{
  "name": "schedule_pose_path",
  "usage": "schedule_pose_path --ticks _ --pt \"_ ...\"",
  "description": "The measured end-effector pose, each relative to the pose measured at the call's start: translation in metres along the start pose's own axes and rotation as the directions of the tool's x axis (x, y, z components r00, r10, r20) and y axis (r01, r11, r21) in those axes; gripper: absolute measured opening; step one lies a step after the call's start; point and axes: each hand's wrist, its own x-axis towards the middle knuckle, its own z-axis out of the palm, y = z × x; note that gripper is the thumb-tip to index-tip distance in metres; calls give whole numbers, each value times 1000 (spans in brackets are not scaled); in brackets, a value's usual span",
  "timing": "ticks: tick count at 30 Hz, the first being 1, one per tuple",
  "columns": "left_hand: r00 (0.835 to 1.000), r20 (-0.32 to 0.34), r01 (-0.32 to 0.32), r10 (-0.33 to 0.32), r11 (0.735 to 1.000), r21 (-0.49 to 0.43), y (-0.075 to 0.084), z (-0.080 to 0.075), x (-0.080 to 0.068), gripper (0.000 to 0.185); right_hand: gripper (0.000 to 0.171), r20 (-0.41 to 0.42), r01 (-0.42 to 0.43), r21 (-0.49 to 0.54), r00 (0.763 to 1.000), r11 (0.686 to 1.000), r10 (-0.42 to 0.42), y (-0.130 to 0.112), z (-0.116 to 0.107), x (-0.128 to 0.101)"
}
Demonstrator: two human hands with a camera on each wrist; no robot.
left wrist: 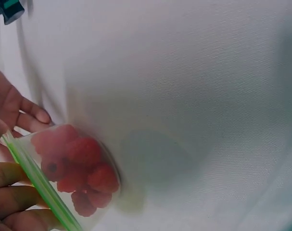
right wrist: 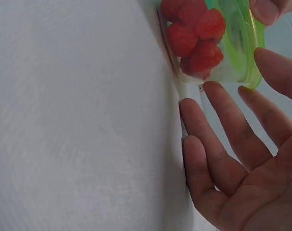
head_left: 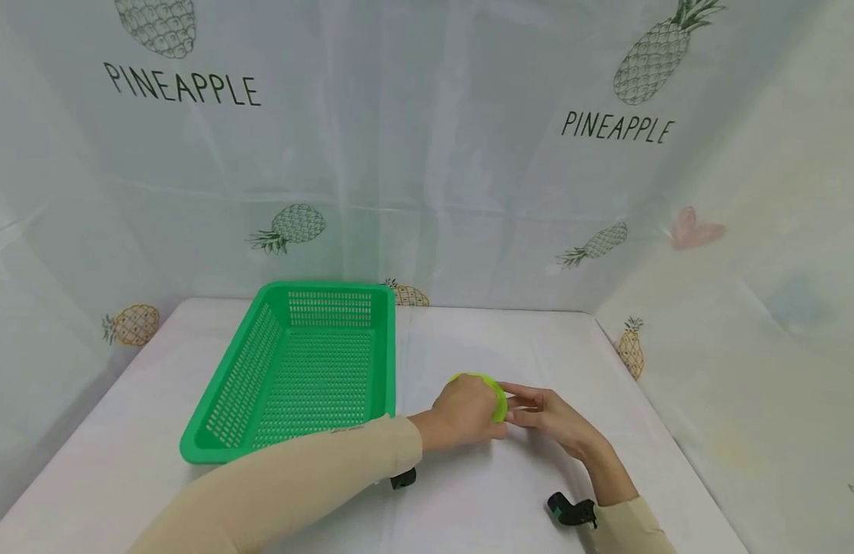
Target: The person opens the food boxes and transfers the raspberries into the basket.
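- Lime-green lid [head_left: 501,404] on a clear tub [right wrist: 231,73] of raspberries [left wrist: 78,166]; tub's down at the white tabletop [head_left: 482,508], R of the green basket [head_left: 385,362] & apart from it.
- L hand [head_left: 466,410]: fingers + thumb curled round the lid, gripping it from above.
- R hand [head_left: 546,415]: fingers loosely spread, not clamped; some tips look to touch the lid's rim, others sit beside the tub wall.
- Can't tell if lid's sealed all round, so IMO treat it as loose: get a hold on the tub body too, not lid only.
- For R hand, prob. best to set fingertips on the wall opp. L hand, thumb at rim, so load's shared.
- Light pressure only: wall looks thin, berries prob. soft & bruise easily.
- Hold tub level, no quick tilts, else berries may slide.
- Watch R fingertips under the rim; could pop the lid.
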Motion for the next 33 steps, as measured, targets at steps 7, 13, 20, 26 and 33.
schedule_pose_path --ticks 7,13,20,26,33 --pt "1000 -2 16 -16 999 -36 -3 3 -3 50 64 -5 -7 -4 1000 1000 7 -1 3 1" --pt "999 -40 -4 3 999 -41 -6 5 -4 50 64 -28 -15 -31 999 999 14 -4 4 1" --pt "1000 10 25 -24 994 -102 -12 -2 -10 47 65 -23 -19 -18 1000 1000 19 -1 6 -1" --pt "997 42 63 -59 992 -111 -15 -8 -12 37 67 -22 9 -10 1000 1000 -9 0 11 1" --pt "997 57 52 -46 993 -109 -17 -11 -13 32 71 -46 22 -62 999 998 -25 -2 13 4"
